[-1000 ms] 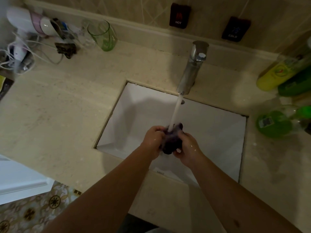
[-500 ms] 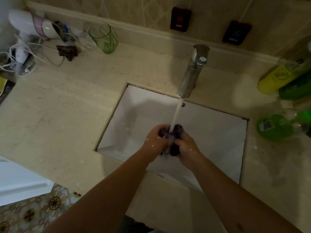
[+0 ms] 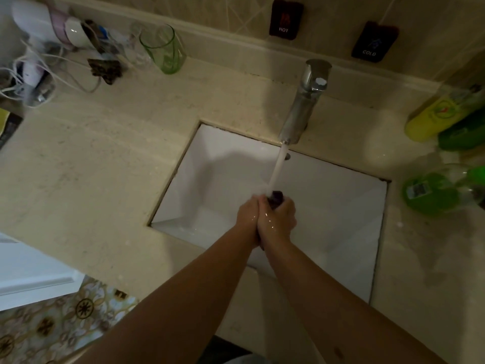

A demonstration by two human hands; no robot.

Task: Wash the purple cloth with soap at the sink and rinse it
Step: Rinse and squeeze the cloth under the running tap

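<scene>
The purple cloth (image 3: 276, 197) is bunched small between my two hands over the white sink (image 3: 341, 206); only its top edge shows. My left hand (image 3: 248, 219) and my right hand (image 3: 278, 222) press together and grip the cloth. Water runs from the chrome faucet (image 3: 301, 106) in a stream (image 3: 277, 169) that lands on the cloth and my fingers. Both hands are wet.
Green soap bottle (image 3: 433, 193) lies right of the sink; yellow bottle (image 3: 435, 119) and another green bottle (image 3: 462, 135) behind it. Green glass (image 3: 162, 51), hair dryer (image 3: 39, 24) and cords sit at the back left. HOT (image 3: 284, 19) and COLD (image 3: 374, 42) tags on the wall.
My hands have closed tighter together around the cloth, so less of it shows than before. The water keeps running onto it.
</scene>
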